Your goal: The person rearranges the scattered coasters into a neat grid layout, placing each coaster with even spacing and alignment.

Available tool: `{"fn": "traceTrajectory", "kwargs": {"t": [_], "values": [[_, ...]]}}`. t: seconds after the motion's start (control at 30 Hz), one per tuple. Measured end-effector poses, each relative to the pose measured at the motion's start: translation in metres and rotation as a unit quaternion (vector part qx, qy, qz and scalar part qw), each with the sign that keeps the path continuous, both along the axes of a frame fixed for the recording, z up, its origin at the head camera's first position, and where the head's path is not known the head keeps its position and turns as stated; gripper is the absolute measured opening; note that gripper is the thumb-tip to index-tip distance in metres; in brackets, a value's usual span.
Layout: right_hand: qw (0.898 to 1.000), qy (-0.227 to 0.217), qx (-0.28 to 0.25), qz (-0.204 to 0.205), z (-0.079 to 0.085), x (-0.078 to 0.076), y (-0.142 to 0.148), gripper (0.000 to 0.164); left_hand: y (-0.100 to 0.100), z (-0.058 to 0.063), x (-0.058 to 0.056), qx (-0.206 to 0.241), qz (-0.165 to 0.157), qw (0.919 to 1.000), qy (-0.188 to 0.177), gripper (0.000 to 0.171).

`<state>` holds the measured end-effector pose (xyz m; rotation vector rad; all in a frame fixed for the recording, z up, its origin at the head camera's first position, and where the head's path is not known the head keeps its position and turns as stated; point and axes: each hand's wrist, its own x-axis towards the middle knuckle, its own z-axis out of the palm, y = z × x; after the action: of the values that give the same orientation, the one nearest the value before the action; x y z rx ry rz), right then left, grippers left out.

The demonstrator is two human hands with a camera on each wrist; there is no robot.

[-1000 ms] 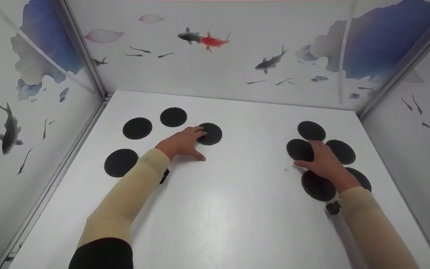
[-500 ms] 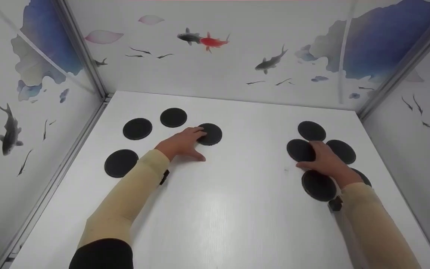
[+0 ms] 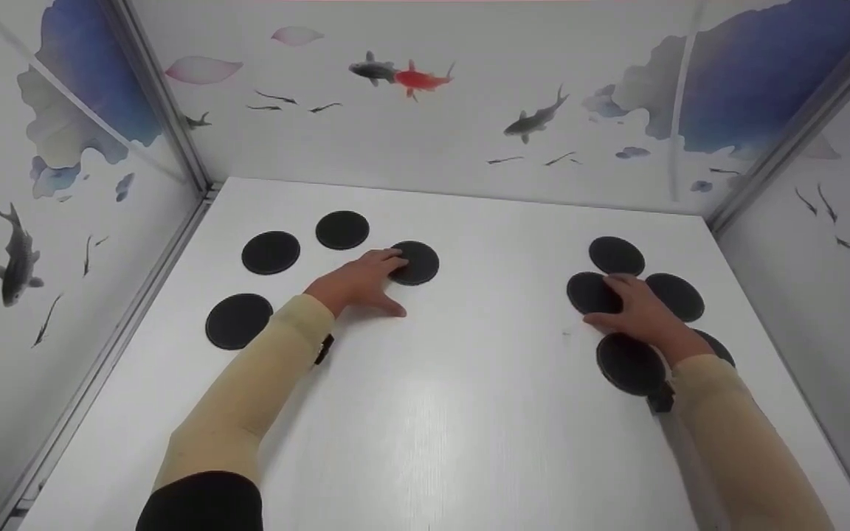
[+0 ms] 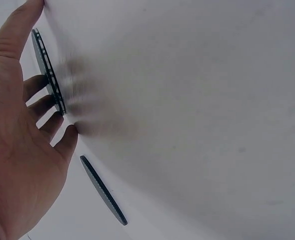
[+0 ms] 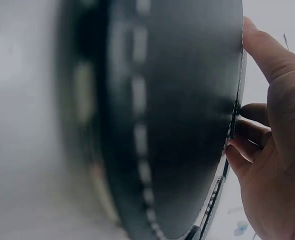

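Note:
Several thin black round coasters with stitched edges lie flat on a white table. The left hand (image 3: pixel 362 284) rests its fingertips on the edge of one coaster (image 3: pixel 421 263), thumb spread apart on the table side; the left wrist view shows those fingers (image 4: pixel 36 85) against its rim. On the right, the fingers of the right hand (image 3: pixel 639 317) lie on another coaster (image 3: pixel 587 293), with the thumb at its near edge. A nearer coaster (image 3: pixel 630 365) sits just below that hand and fills much of the right wrist view. The right wrist partly hides one more coaster (image 3: pixel 716 346).
Left group: coasters at the back (image 3: pixel 342 230), far left (image 3: pixel 271 252) and nearer left (image 3: pixel 239 321), the last partly behind the sleeve. Right group: two further coasters (image 3: pixel 617 255) (image 3: pixel 674 297). White panels (image 3: pixel 425 147) with painted fish enclose the table (image 3: pixel 425 413) at back and sides.
The right hand has shifted slightly, its wrist a little to the right and up, covering more of the coaster beside the wrist. The left hand stays in place on its coaster.

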<state>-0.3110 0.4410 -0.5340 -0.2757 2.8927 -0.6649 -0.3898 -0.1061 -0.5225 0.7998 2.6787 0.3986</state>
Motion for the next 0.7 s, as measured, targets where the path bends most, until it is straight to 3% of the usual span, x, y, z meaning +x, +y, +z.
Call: {"fn": "traceTrajectory", "kwargs": {"t": [0.7], "values": [[1.0,-0.008,-0.012,-0.018,0.0029,-0.0071,-0.0058,0.114,-0.0014,-0.0006,-0.0005,0.009,-0.004,0.9999,-0.006,0.109]]}}
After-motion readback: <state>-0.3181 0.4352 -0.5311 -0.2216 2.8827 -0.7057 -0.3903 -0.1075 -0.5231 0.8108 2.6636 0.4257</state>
